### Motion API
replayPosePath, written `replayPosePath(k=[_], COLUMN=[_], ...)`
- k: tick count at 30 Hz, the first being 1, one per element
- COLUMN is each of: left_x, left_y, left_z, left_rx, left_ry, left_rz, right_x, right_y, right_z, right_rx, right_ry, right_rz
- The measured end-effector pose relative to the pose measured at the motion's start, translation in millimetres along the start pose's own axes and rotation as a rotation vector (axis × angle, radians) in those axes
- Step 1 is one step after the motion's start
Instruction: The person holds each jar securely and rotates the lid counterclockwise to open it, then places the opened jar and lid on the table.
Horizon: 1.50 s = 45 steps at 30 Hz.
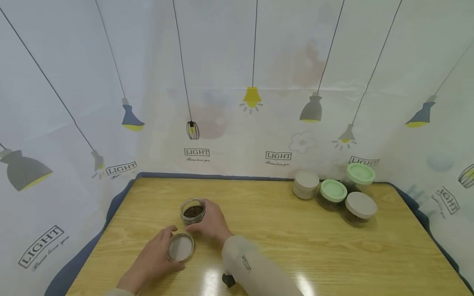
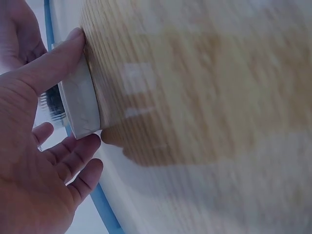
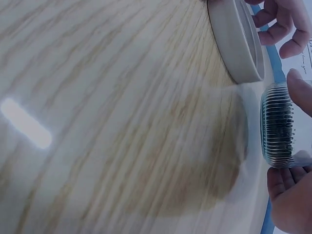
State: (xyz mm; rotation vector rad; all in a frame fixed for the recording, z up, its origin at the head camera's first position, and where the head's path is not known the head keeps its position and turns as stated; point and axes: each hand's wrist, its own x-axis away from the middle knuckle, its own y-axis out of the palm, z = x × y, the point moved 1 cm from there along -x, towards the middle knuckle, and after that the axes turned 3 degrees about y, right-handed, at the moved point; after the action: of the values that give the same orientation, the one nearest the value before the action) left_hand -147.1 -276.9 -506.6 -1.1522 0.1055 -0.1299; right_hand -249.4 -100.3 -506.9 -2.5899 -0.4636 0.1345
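My right hand [image 1: 212,222] grips a small ribbed glass jar [image 3: 277,127], thumb on one side and fingers on the other. The jar is uncovered, and dark brown bits [image 1: 194,211] show inside. Nearer to me, a round pale lid [image 1: 181,248] lies on the table with its hollow side up. Around that lid my left hand [image 1: 153,253] has its thumb at one edge and fingertips at the opposite edge. The left wrist view shows the lid's pale side wall [image 2: 80,100] between the thumb and fingers.
At the back right of the wooden table [image 1: 266,234] several closed jars stand close together: two with pale lids [image 1: 361,204] and two with green lids [image 1: 333,190]. A white printed cloth [image 1: 229,135] rises behind the table's back edge.
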Motion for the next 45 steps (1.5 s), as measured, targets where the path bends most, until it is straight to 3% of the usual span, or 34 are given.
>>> replayPosePath(k=[9,16,23,30,40,45], left_x=[2.3,3.1,3.2,0.6,-0.6,-0.2], left_y=[-2.1,-4.7,-3.5,-0.5,-0.8,-4.8], left_z=[4.3,3.4,2.9,1.7,0.0,0.0], left_rx=[-0.03,-0.1,-0.091,-0.092,-0.117,-0.14], left_ry=[-0.041,-0.033,-0.036,-0.034,-0.037,-0.024], left_rz=[-0.02,-0.031,-0.046,-0.048,-0.057,-0.05], right_x=[4.2,3.5,2.5,0.9,4.6,2.1], right_y=[8.3,12.2,15.8,14.5,3.7,-4.0], right_z=[-4.6,-7.6,-11.4,-10.7,-8.5,-9.9], right_rx=[0.007,0.021,0.047,0.089,0.064,0.134], right_ry=[0.065,0.035,0.053,0.052,0.057,0.076], right_rz=[-0.007,0.006,-0.013,-0.053,-0.115,-0.153])
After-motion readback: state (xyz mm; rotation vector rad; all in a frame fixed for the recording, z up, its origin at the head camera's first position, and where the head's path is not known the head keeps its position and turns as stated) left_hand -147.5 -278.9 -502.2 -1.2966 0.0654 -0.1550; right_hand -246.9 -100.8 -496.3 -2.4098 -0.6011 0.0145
